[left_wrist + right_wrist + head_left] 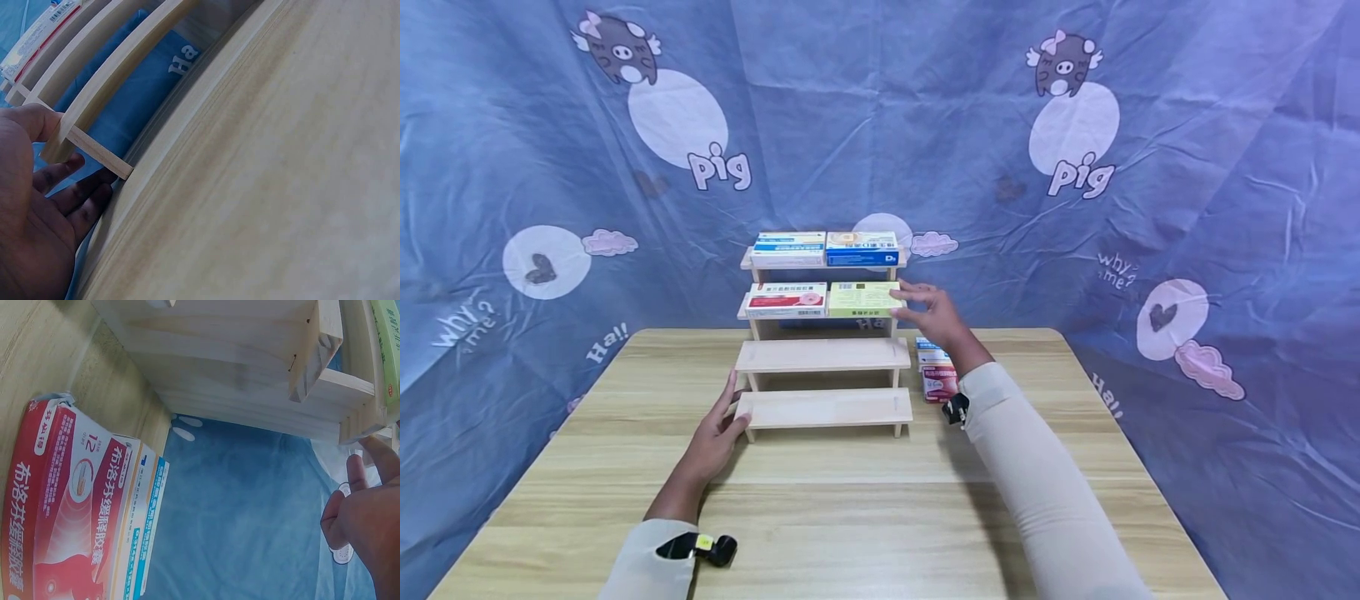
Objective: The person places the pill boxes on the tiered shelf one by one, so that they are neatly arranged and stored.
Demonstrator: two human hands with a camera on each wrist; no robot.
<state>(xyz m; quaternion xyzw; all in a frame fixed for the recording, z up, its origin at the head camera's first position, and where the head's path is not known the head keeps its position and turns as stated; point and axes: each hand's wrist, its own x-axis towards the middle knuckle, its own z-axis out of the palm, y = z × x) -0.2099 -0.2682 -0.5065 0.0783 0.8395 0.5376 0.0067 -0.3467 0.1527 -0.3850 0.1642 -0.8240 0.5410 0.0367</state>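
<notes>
A wooden stepped rack stands on the table. At the left end of its lowest board, my left hand holds the edge, the thumb over the front corner and the other fingers beside the leg. My right hand pinches the right end of a pale green medicine box on the second board from the top. Left of that box lies a white and red medicine box. In the right wrist view, the right fingers are partly curled beside the board's end, with the thumb hidden.
On the top board lie a white and blue box and a blue vitamin box. Right of the rack, beneath my right forearm, a red medicine box stands against white and blue boxes. A blue patterned cloth hangs behind the table.
</notes>
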